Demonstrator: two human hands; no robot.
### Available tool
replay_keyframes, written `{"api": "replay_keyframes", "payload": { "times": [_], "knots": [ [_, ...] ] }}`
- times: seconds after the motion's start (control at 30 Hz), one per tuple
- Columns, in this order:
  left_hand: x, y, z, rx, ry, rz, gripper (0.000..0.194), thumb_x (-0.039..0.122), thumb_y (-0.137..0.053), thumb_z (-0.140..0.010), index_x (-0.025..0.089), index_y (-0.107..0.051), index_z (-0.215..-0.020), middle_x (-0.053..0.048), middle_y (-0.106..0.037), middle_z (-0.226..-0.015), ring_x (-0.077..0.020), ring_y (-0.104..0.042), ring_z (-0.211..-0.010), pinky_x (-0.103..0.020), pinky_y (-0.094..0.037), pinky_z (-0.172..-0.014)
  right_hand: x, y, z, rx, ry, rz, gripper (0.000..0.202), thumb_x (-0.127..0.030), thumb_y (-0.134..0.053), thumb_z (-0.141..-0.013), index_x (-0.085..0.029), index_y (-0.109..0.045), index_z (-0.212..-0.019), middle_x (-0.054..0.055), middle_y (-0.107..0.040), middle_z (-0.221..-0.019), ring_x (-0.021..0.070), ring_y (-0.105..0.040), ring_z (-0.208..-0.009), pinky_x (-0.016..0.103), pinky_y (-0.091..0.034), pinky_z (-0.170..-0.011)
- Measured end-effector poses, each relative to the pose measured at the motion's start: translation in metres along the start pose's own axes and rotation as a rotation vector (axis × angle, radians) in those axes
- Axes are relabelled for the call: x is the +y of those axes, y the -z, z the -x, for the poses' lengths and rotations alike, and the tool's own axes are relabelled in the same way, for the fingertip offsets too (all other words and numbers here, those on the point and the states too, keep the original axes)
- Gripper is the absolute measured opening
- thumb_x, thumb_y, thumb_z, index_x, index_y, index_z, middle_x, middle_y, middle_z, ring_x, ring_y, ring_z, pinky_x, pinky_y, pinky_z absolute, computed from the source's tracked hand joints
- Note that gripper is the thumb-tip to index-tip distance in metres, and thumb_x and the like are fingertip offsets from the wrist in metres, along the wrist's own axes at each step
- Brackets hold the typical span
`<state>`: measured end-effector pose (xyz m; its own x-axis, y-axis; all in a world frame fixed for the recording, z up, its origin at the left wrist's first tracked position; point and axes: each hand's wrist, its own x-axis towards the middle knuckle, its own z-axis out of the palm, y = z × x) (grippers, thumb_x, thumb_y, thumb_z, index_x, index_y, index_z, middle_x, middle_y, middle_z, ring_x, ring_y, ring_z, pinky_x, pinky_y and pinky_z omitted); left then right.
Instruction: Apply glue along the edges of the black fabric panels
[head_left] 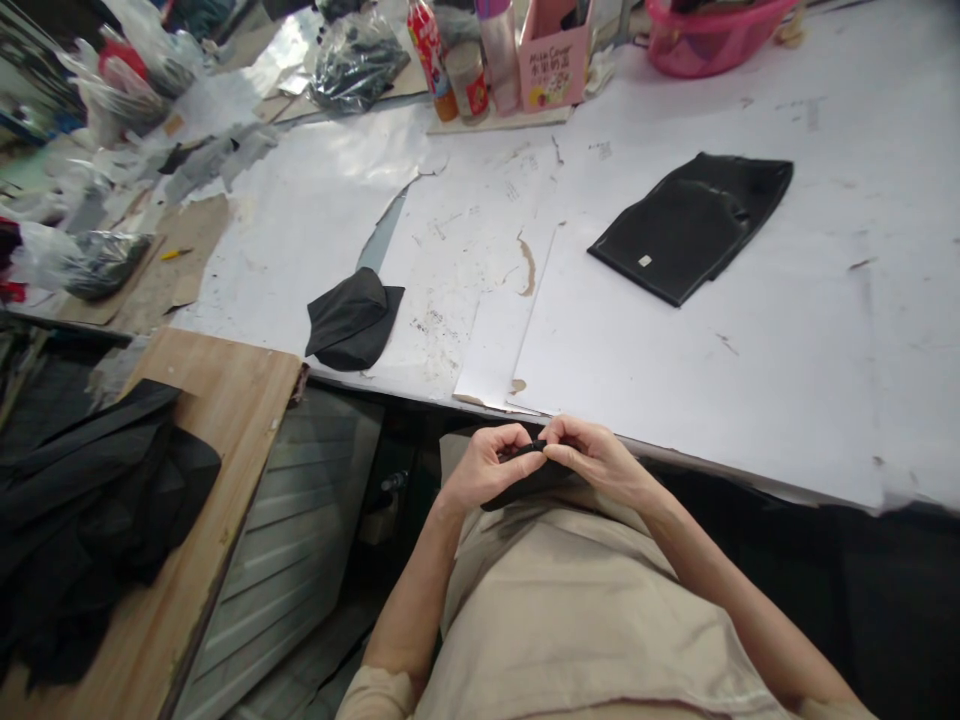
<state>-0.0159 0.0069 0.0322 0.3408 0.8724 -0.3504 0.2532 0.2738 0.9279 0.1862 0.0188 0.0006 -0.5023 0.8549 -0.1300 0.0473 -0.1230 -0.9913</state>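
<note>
Just off the table's front edge, close to my body, both hands pinch the edge of a black fabric piece [517, 490]. My left hand [491, 465] has thumb and fingertips closed on it. Fingertip to fingertip with it, my right hand [592, 455] grips the same edge. The rest of the fabric hangs below my hands, partly hidden by them. On the table, ahead and to the left, lie folded black fabric pieces [356, 318]. Farther right rests a flat black panel [694, 225] with a small white label.
White paper [675, 370] covers the worktable. At its back stand a red bottle [430, 55], a glass jar [469, 85], a pink box [555, 60] and a pink basket [697, 40]. On the left, a wooden board [217, 400] bears heaped black fabric [97, 500]. Plastic bags [112, 265] lie beyond.
</note>
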Motion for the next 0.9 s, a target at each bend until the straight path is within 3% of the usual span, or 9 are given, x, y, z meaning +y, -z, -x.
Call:
{"api": "replay_keyframes", "payload": {
  "times": [0.17, 0.43, 0.7, 0.9],
  "knots": [
    [-0.011, 0.009, 0.003, 0.096, 0.043, 0.091, 0.036, 0.042, -0.066, -0.084, 0.017, -0.047, -0.067, 0.005, -0.042, -0.062, -0.0075, -0.034, -0.056, -0.021, -0.027, -0.052, 0.006, 0.005, 0.005, -0.026, -0.024, 0.12, 0.021, -0.036, -0.067, -0.088, -0.02, -0.057, -0.078, -0.002, -0.055, -0.076, 0.0146, -0.047, -0.073, 0.026, -0.037, -0.067],
    [-0.005, 0.019, 0.006, 0.089, 0.013, -0.15, 0.027, 0.036, -0.053, -0.091, 0.016, -0.054, -0.072, 0.003, -0.048, -0.067, -0.0097, -0.042, -0.062, -0.021, -0.034, -0.058, 0.006, -0.004, -0.001, 0.002, -0.028, 0.124, 0.022, -0.035, -0.067, -0.088, -0.02, -0.057, -0.076, -0.003, -0.054, -0.072, 0.0131, -0.046, -0.071, 0.024, -0.035, -0.065],
    [-0.017, 0.036, 0.013, 0.198, -0.028, -0.103, 0.031, 0.037, -0.051, -0.092, 0.017, -0.049, -0.068, 0.005, -0.037, -0.062, -0.0088, -0.033, -0.057, -0.022, -0.027, -0.054, 0.012, 0.011, -0.006, 0.002, -0.004, 0.165, 0.025, -0.037, -0.067, -0.088, -0.02, -0.057, -0.073, -0.002, -0.058, -0.073, 0.014, -0.05, -0.072, 0.025, -0.037, -0.067],
    [-0.02, 0.037, 0.011, 0.219, -0.049, -0.121, 0.036, 0.04, -0.048, -0.094, 0.018, -0.045, -0.067, 0.005, -0.032, -0.062, -0.0089, -0.029, -0.057, -0.024, -0.025, -0.053, 0.014, 0.009, -0.008, 0.065, -0.014, 0.224, 0.026, -0.038, -0.062, -0.09, -0.02, -0.057, -0.073, -0.003, -0.057, -0.068, 0.0129, -0.048, -0.066, 0.025, -0.036, -0.063]
  ]
}}
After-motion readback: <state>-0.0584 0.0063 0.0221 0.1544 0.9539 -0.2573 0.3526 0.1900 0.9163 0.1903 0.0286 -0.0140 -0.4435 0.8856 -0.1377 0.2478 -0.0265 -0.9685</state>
